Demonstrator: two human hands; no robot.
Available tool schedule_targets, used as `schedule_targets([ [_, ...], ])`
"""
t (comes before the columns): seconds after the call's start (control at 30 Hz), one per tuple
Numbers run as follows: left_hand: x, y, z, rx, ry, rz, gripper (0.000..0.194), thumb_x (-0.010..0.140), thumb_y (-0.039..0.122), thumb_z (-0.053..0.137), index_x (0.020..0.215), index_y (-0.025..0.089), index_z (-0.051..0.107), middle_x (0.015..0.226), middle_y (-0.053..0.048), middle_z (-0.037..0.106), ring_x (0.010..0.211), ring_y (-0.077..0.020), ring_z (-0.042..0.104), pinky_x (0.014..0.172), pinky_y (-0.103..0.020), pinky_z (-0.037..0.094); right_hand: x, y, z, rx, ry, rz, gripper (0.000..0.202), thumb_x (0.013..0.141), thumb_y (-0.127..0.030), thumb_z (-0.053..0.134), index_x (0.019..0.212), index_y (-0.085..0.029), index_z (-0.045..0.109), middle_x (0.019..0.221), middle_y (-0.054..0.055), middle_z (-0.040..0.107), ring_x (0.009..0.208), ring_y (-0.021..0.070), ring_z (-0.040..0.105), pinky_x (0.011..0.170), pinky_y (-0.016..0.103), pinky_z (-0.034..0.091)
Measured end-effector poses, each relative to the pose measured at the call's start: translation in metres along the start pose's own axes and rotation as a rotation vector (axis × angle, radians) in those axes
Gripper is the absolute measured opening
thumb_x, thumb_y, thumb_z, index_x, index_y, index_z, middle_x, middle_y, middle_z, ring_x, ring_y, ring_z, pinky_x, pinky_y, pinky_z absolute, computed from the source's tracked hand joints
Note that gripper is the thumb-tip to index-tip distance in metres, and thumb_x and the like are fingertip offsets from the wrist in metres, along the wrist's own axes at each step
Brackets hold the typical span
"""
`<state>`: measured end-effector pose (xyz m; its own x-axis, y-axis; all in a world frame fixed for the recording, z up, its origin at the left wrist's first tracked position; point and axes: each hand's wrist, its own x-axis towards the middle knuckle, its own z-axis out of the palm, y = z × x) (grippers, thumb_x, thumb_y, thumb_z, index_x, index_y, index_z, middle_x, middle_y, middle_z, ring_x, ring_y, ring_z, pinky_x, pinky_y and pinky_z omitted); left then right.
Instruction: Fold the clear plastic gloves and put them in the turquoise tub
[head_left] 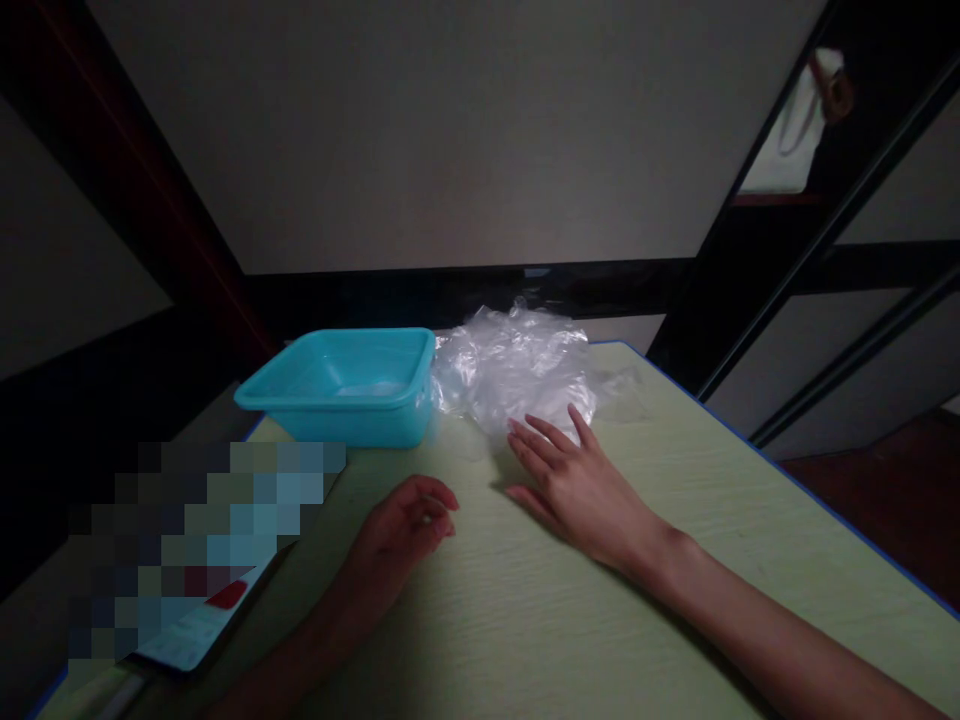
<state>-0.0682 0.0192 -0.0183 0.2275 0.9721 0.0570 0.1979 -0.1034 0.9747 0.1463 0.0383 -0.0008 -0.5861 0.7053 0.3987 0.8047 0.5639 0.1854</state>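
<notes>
My right hand [574, 480] is open, with fingers spread and palm down. Its fingertips reach the near edge of a heap of crumpled clear plastic bags [525, 365]; whether they press on the plastic I cannot tell. My left hand [405, 525] is over the table's middle, fingers loosely curled, tips a little apart and nothing visible between them. Beyond it stands a turquoise plastic basin [416, 425], its right side against the plastic heap.
The pale green wooden table [525, 640] has a blue edge. At its left lies a device with a lit screen [176, 640], mostly blurred out by blocks. A grey panel [465, 140] rises behind the table. A white bag [784, 150] hangs at the upper right.
</notes>
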Motion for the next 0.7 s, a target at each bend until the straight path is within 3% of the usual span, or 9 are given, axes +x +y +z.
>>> schedule_targets([
  [0.07, -0.003, -0.007, -0.001, 0.171, 0.107, 0.129, 0.020, 0.076, 0.022, 0.050, 0.096, 0.019, 0.052, 0.080, -0.001, 0.058, 0.066, -0.0144, 0.054, 0.057, -0.025, 0.043, -0.002, -0.005, -0.007, 0.042, 0.055, -0.058, 0.040, 0.090, -0.034, 0.047, 0.117, -0.006, 0.057, 0.124, 0.014, 0.058, 0.110, 0.0261, 0.055, 0.099, 0.049, 0.039],
  [0.13, -0.004, -0.011, -0.002, 0.431, 0.189, 0.375, 0.027, 0.077, 0.012, 0.050, 0.103, 0.021, 0.050, 0.097, -0.004, 0.055, 0.081, -0.0165, 0.056, 0.068, -0.028, 0.046, -0.004, -0.012, -0.012, 0.085, 0.097, -0.120, 0.036, 0.090, -0.030, 0.048, 0.114, -0.005, 0.058, 0.118, 0.013, 0.062, 0.102, 0.0235, 0.059, 0.092, 0.041, 0.045],
  [0.2, -0.006, -0.012, -0.003, 0.667, 0.207, 0.615, 0.032, 0.079, 0.007, 0.048, 0.108, 0.021, 0.048, 0.110, -0.006, 0.051, 0.097, -0.0191, 0.053, 0.079, -0.032, 0.046, -0.005, -0.018, -0.016, 0.122, 0.135, -0.174, 0.033, 0.089, -0.027, 0.048, 0.111, -0.005, 0.060, 0.114, 0.012, 0.064, 0.095, 0.0222, 0.061, 0.085, 0.037, 0.049],
  [0.27, -0.006, -0.011, -0.005, 0.831, 0.202, 0.755, 0.034, 0.082, 0.007, 0.047, 0.113, 0.020, 0.046, 0.116, -0.009, 0.048, 0.105, -0.0209, 0.050, 0.085, -0.034, 0.045, -0.007, -0.024, -0.018, 0.156, 0.171, -0.226, 0.030, 0.090, -0.024, 0.047, 0.108, -0.006, 0.061, 0.109, 0.012, 0.066, 0.088, 0.0209, 0.062, 0.078, 0.034, 0.050],
  [0.47, -0.004, -0.005, -0.009, 1.029, 0.171, 0.900, 0.032, 0.084, 0.008, 0.048, 0.114, 0.018, 0.046, 0.115, -0.011, 0.056, 0.109, -0.0236, 0.051, 0.094, -0.041, 0.038, -0.012, -0.034, -0.021, 0.253, 0.174, -0.362, 0.027, 0.089, -0.017, 0.046, 0.111, -0.008, 0.057, 0.107, 0.010, 0.066, 0.086, 0.0191, 0.060, 0.068, 0.031, 0.048],
  [0.7, -0.005, -0.007, -0.016, 0.870, 0.104, 0.886, 0.027, 0.083, 0.005, 0.048, 0.101, 0.021, 0.060, 0.091, -0.002, 0.069, 0.086, -0.0182, 0.063, 0.095, -0.038, 0.035, -0.013, -0.033, -0.022, 0.219, 0.105, -0.356, 0.031, 0.090, -0.011, 0.038, 0.120, -0.011, 0.048, 0.104, 0.011, 0.065, 0.076, 0.0194, 0.059, 0.059, 0.031, 0.048],
])
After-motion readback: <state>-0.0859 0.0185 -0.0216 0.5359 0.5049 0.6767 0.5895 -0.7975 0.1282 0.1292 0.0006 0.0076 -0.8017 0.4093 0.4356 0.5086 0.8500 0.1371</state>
